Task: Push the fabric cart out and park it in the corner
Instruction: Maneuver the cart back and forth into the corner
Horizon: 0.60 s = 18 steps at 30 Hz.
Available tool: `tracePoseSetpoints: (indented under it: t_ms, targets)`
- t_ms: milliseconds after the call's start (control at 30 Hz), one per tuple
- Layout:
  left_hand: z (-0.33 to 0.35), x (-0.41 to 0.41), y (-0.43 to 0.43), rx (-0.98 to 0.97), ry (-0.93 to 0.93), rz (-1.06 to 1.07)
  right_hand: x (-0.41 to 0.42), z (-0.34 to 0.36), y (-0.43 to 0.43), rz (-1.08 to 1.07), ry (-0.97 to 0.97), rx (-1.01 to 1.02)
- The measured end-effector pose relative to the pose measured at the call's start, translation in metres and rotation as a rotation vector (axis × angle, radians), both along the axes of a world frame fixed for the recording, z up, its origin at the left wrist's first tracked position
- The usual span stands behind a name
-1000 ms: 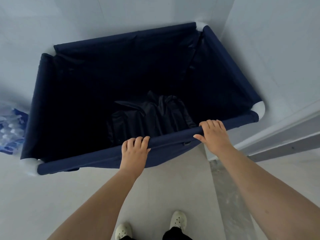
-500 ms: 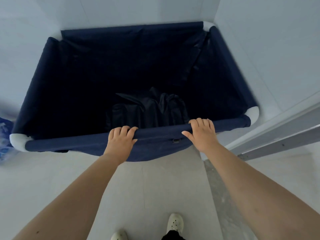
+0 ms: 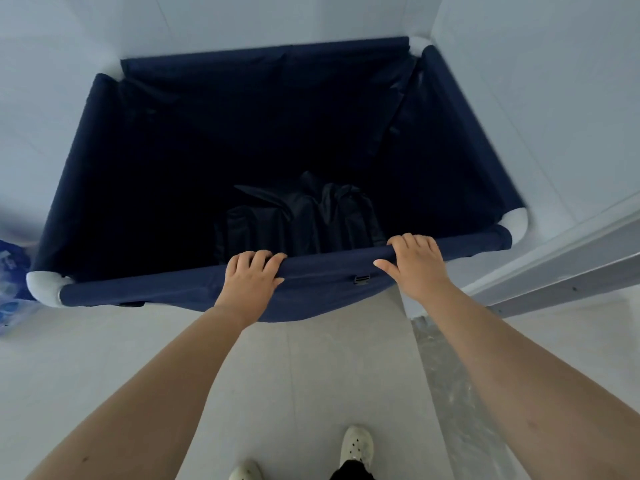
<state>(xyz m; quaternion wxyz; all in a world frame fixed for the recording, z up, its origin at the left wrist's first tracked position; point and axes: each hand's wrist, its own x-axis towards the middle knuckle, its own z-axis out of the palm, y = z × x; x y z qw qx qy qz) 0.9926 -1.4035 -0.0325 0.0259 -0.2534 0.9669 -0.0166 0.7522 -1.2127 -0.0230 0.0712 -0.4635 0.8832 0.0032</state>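
Fingers [image 3: 258, 259] of the left hand [image 3: 250, 280] and of the right hand [image 3: 417, 263] are curled over the near rail of the navy fabric cart [image 3: 145, 289], both gripping it. Its far side stands close to the white walls [image 3: 277, 19] of the corner, with a dark folded cloth [image 3: 301, 216] inside.

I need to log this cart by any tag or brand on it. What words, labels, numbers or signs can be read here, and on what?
None can be read.
Fabric cart: plain navy cloth, with no tag or print in view; the small buckle is unmarked.
Blue plastic pack at the left edge: white marks, too blurred to read.
Walls, floor and shoes: no writing.
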Motion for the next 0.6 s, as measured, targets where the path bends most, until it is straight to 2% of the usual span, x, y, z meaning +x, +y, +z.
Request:
tracePoseSetpoints:
  t_ms: [300,600]
  targets:
    - [-0.0072,0.0002,0.0005,-0.054,0.050,-0.030,-0.0005,-0.0019,0.0006,-0.003,0.020,0.032]
    - [0.0020,-0.0028,0.0054,0.030,0.008,0.042,-0.0040,0.0047,-0.0028,0.017,-0.034,0.131]
